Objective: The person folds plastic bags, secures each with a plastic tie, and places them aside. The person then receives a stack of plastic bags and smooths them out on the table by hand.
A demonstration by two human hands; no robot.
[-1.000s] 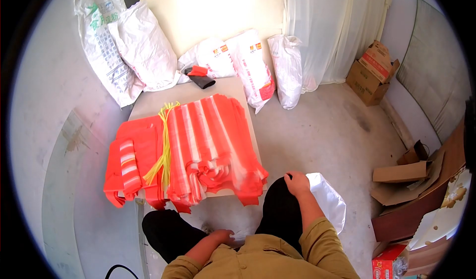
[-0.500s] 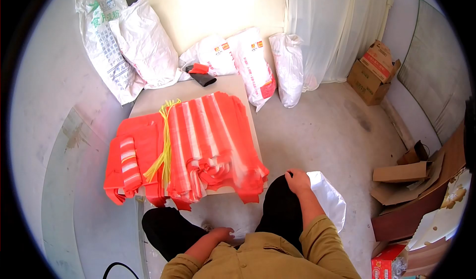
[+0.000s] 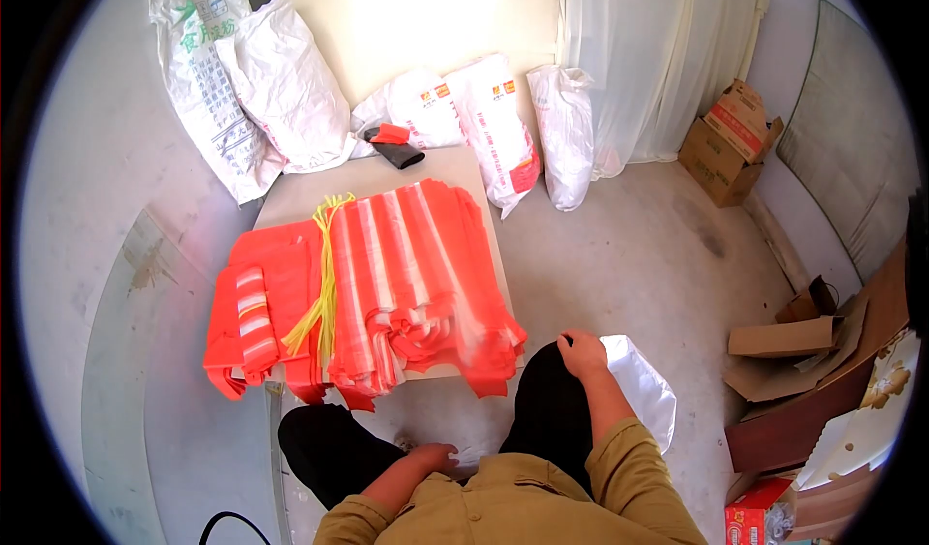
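The right grip (image 3: 583, 353) is laid on the right knee (image 3: 550, 382), the right forearm (image 3: 610, 400) being extended forward. The left grip (image 3: 435, 459) is rested by the left thigh (image 3: 348, 458), the left forearm (image 3: 394, 488) being angled inward. The left knee (image 3: 312, 434) is spread well apart from the right.

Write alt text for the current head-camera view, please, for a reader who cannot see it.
A person's right hand rests on their black trousers, the left hand near their tan shirt. In front, a table bears stacked red-and-white sheets and yellow strands; white sacks are beyond.
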